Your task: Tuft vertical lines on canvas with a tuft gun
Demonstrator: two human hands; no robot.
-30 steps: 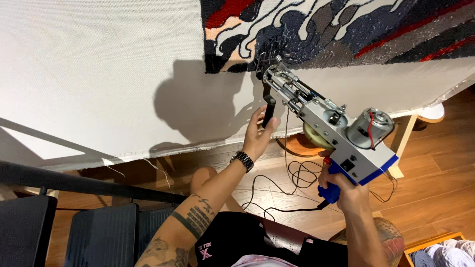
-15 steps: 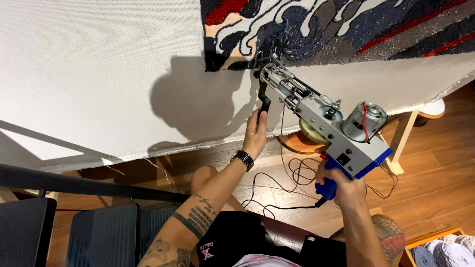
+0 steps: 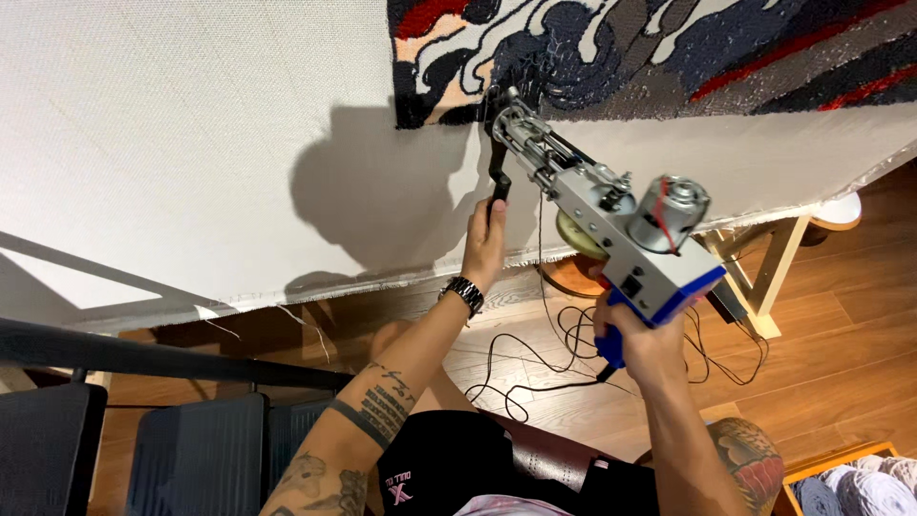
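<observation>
Grey-and-blue metal tufting gun with exposed motor [image 3: 611, 225] held up against stretched off-white backing cloth [image 3: 191, 124], its nose pressed at the lower edge of the tufted patch of dark blue, black, red and cream yarn [image 3: 650, 48]. Left hand [image 3: 485, 239], grip wrapped around the black front handle [image 3: 499, 167] of the gun, metal-link watch [image 3: 464, 290] on the wrist. Right hand [image 3: 635, 339], grip closed tight on the blue rear handle [image 3: 611, 339] under the motor. Black power cord [image 3: 535, 368] loops across the wooden floor [image 3: 841, 363] below. Dark chairs [image 3: 191, 449] lower left; yarn balls in a wooden box [image 3: 845, 487] lower right.
</observation>
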